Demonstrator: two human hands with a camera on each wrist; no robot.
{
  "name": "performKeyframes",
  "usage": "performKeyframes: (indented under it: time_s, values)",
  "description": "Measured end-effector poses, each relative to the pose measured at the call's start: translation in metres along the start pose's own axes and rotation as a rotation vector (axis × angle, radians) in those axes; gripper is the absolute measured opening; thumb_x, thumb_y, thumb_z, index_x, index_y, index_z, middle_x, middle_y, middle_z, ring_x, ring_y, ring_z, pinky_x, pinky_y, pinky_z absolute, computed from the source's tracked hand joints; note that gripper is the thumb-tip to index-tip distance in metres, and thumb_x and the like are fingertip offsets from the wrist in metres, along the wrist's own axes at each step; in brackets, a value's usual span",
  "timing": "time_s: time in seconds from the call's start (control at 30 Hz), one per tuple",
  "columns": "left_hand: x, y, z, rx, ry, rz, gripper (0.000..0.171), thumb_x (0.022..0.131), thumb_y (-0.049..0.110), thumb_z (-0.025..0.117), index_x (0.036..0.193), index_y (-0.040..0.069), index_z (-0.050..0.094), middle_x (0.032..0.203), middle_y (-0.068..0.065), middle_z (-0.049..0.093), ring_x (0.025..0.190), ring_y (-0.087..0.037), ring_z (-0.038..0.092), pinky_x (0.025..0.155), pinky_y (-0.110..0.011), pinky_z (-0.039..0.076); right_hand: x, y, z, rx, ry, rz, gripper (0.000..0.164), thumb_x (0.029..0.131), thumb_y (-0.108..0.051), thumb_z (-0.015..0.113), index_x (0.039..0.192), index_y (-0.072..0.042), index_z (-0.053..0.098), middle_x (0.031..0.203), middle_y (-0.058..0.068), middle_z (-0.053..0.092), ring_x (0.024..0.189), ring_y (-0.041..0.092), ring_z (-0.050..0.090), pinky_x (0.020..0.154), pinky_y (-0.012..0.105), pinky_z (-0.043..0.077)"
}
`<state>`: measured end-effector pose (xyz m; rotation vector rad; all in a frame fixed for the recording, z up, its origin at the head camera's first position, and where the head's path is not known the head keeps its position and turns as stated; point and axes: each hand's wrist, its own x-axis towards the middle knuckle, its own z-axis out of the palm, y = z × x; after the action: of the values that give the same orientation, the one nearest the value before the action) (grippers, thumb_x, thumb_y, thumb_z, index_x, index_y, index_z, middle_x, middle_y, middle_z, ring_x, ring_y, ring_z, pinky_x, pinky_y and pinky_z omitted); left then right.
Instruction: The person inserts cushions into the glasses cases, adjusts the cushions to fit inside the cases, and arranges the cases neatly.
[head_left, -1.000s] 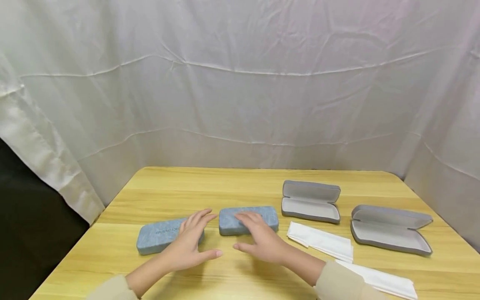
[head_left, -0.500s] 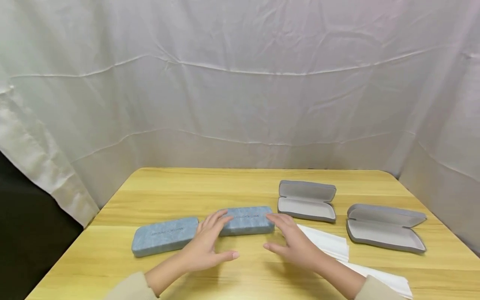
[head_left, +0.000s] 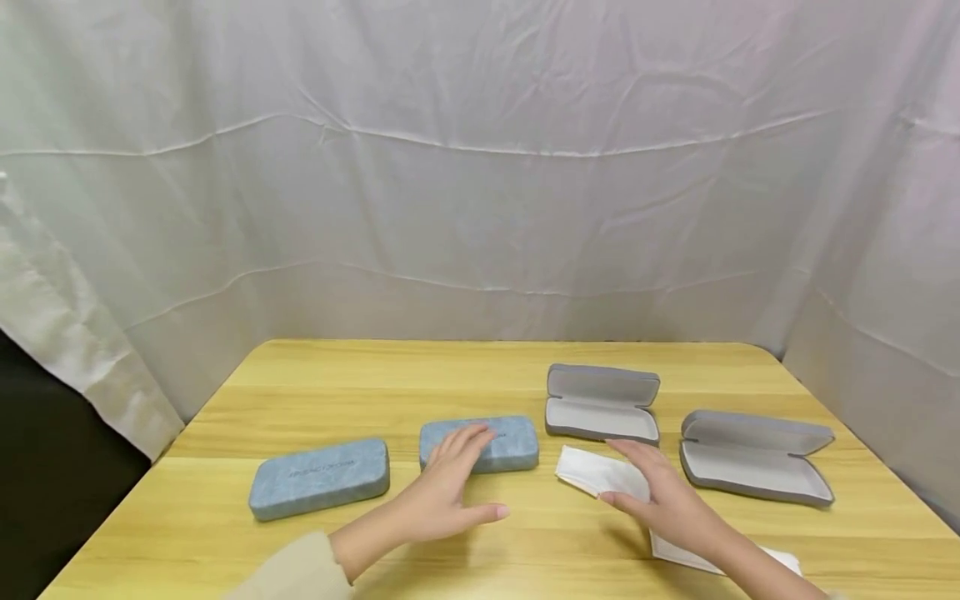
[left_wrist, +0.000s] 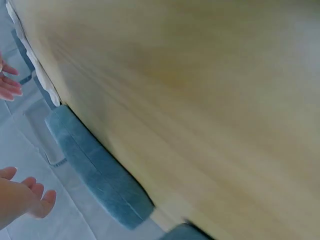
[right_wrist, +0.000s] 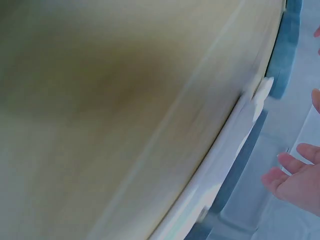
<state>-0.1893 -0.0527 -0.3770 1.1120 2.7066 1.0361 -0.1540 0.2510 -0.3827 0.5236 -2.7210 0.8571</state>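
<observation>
Blue closed cases are counted at two on the table (head_left: 187,542): the middle case (head_left: 517,442), partly hidden behind the left hand (head_left: 442,500), and the left case (head_left: 321,479), set apart beside it. Nothing is pinched by either hand; thumbs are spread from fingers. Two white cloths, upper cloth (head_left: 596,471) and lower cloth (head_left: 682,557), are partly covered by the right hand (head_left: 671,504), held above. Two grey cases, back one (head_left: 603,417) and right one (head_left: 757,471), are left lids-up, presumably for access. One curtain (head_left: 465,208) is hung behind, probably as backdrop.
</observation>
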Motion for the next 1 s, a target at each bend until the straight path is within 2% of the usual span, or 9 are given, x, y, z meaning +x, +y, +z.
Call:
performKeyframes:
  time_s: [0.13,0.3,0.57,0.73,1.0]
  values:
    - [0.011,0.008,0.003,0.031,-0.032,0.018,0.080,0.084,0.042,0.064,0.145,0.007,0.025,0.151,-0.014,0.022,0.139,-0.035,0.020,0.106,-0.066,0.017,-0.004,0.016,-0.012,-0.008,0.001,0.029,0.058,0.082,-0.025,0.070,0.128,0.003,0.049,0.128,0.025,0.052,0.118,0.047,0.046,0.091,0.063,0.038]
    - [0.024,0.014,0.008,0.038,-0.051,0.011,0.079,0.085,0.042,0.063,0.145,0.007,0.026,0.151,-0.013,0.024,0.139,-0.033,0.021,0.106,-0.064,0.019,-0.008,0.029,-0.020,-0.004,-0.041,0.092,0.059,0.084,-0.029,0.067,0.129,0.003,0.048,0.128,0.028,0.050,0.119,0.051,0.042,0.089,0.066,0.037]
    - [0.047,0.020,0.023,0.046,-0.056,0.016,0.074,0.087,0.044,0.060,0.144,0.009,0.029,0.149,-0.009,0.029,0.138,-0.026,0.027,0.109,-0.053,0.027,-0.014,0.040,-0.018,-0.019,-0.076,0.137,0.057,0.083,-0.028,0.069,0.125,0.007,0.051,0.124,0.029,0.053,0.113,0.047,0.049,0.080,0.046,0.051]
    - [0.066,0.026,0.033,0.059,-0.072,0.027,0.069,0.088,0.043,0.059,0.142,0.008,0.034,0.145,-0.009,0.036,0.134,-0.024,0.035,0.108,-0.044,0.034,-0.014,0.045,-0.017,-0.048,-0.061,0.134,0.054,0.081,-0.023,0.070,0.122,0.008,0.053,0.120,0.028,0.056,0.108,0.042,0.055,0.077,0.040,0.052]
    - [0.089,0.027,0.044,0.130,-0.092,0.036,0.063,0.087,0.041,0.062,0.136,0.007,0.042,0.138,-0.007,0.046,0.127,-0.021,0.044,0.105,-0.034,0.038,-0.017,0.047,-0.017,-0.081,-0.063,0.198,0.051,0.079,-0.019,0.072,0.120,0.007,0.056,0.117,0.024,0.060,0.095,0.027,0.061,0.071,0.030,0.052]
